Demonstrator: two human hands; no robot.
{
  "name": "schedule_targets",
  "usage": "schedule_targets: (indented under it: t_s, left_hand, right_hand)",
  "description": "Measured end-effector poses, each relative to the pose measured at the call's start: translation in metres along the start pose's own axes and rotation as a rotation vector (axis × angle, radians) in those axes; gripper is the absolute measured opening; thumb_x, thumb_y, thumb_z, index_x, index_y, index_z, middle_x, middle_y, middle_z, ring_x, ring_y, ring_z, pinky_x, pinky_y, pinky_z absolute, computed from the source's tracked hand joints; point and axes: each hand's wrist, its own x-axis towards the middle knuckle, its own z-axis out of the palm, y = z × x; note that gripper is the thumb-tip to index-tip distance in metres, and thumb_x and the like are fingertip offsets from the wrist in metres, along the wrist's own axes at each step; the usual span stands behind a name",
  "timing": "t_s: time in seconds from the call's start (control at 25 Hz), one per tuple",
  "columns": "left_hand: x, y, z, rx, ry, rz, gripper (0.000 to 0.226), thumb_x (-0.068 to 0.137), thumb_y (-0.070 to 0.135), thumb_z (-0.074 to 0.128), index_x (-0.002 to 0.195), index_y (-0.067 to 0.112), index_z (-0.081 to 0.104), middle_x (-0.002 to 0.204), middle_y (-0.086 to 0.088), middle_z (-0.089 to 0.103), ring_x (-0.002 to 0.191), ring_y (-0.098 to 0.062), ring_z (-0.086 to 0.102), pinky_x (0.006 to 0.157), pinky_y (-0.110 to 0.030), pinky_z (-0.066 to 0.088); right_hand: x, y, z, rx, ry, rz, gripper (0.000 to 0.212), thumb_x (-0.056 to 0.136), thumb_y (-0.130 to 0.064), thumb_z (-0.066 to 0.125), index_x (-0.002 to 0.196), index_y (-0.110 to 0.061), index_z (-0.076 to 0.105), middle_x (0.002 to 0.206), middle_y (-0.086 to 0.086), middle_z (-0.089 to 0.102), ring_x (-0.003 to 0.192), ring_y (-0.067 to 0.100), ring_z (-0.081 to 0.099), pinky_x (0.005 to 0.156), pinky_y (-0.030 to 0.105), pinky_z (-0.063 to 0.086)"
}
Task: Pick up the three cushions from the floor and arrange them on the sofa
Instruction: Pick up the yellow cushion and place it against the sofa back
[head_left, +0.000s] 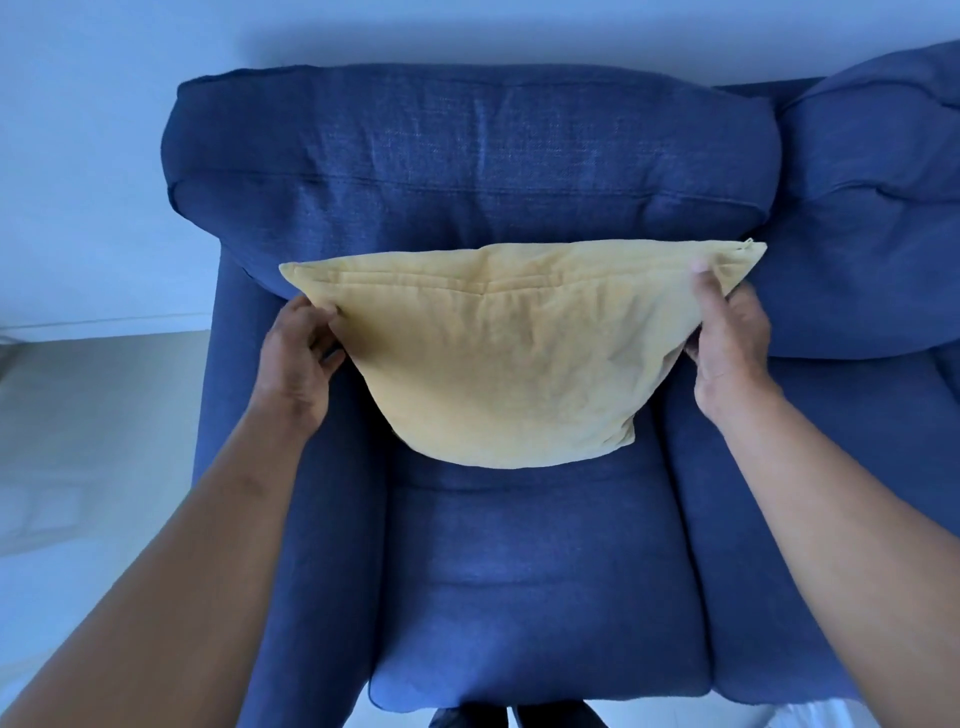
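Note:
A yellow cushion (511, 353) stands upright on the blue sofa (519, 571), at the back of the seat against the backrest cushion (467, 156). My left hand (298, 358) grips its left edge and my right hand (727, 338) grips its right edge near the zip corner. Both arms reach in from the bottom of the view. No other loose cushion is in view.
A second blue backrest cushion (872, 208) sits to the right. The sofa's left armrest (234, 415) borders pale floor (78, 441) and a white wall (78, 156). My dark feet (519, 719) show at the bottom edge.

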Motion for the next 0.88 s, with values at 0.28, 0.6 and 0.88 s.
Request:
schedule_targets:
  t_s: [0.28, 0.6, 0.88]
  left_hand:
    - [-0.026, 0.0, -0.005, 0.082, 0.171, 0.083, 0.006, 0.093, 0.026, 0.077, 0.096, 0.026, 0.082, 0.1, 0.008, 0.08, 0.098, -0.011, 0.072, 0.102, -0.041, 0.059]
    - [-0.01, 0.012, 0.0, 0.187, 0.225, 0.012, 0.008, 0.09, 0.025, 0.078, 0.085, 0.022, 0.073, 0.091, 0.0, 0.074, 0.09, -0.019, 0.069, 0.094, -0.045, 0.064]
    - [-0.001, 0.025, -0.004, 0.162, 0.206, 0.004, 0.016, 0.094, 0.027, 0.076, 0.086, 0.021, 0.064, 0.069, 0.002, 0.063, 0.053, -0.007, 0.061, 0.062, -0.028, 0.065]
  right_hand:
    - [-0.016, -0.021, -0.004, -0.125, 0.093, -0.034, 0.032, 0.096, -0.035, 0.072, 0.069, -0.022, 0.061, 0.072, -0.009, 0.064, 0.06, 0.001, 0.061, 0.056, 0.022, 0.051]
    - [-0.005, -0.025, 0.005, -0.248, 0.052, 0.215, 0.011, 0.093, -0.035, 0.075, 0.092, -0.026, 0.069, 0.112, 0.002, 0.076, 0.107, 0.025, 0.073, 0.087, 0.053, 0.062]
    - [0.014, -0.048, 0.019, -0.37, 0.131, 0.067, 0.013, 0.094, -0.034, 0.071, 0.087, -0.024, 0.071, 0.104, 0.0, 0.078, 0.099, 0.018, 0.075, 0.083, 0.042, 0.065]
